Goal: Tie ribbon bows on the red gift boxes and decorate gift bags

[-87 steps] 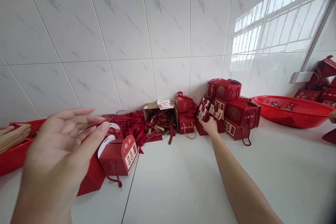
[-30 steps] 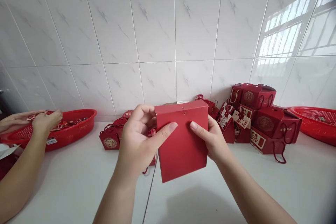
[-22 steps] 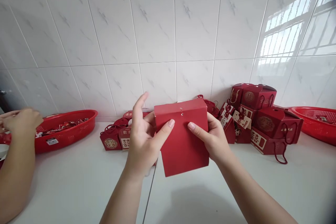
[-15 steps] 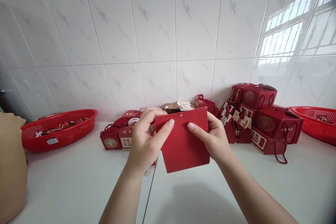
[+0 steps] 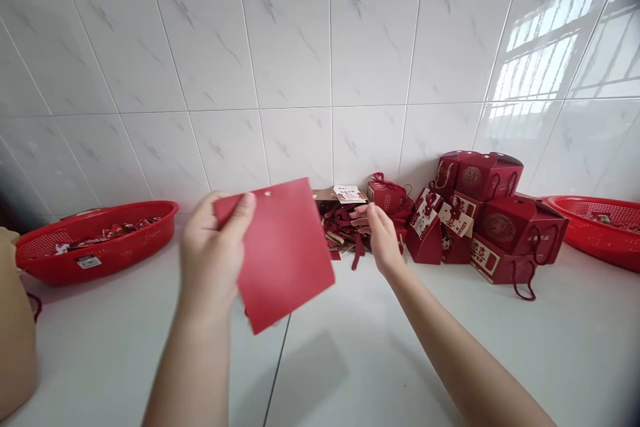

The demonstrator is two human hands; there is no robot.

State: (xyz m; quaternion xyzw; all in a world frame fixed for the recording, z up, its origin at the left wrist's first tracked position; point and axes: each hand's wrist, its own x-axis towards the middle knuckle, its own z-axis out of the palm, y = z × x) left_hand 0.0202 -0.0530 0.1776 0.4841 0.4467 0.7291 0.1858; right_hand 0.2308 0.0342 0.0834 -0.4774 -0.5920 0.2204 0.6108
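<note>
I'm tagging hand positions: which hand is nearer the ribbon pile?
Right: the right hand appears at the right edge of the ribbon pile; the left hand is farther away, to its left, holding a red piece.

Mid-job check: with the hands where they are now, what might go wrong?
1. The left hand grips the red piece only near one upper corner, so it could swing or slip.
2. The ribbons near the right hand lie jumbled; pulling one might drag others along.
3. The small tied box sits close behind the right hand and could get nudged.
</note>
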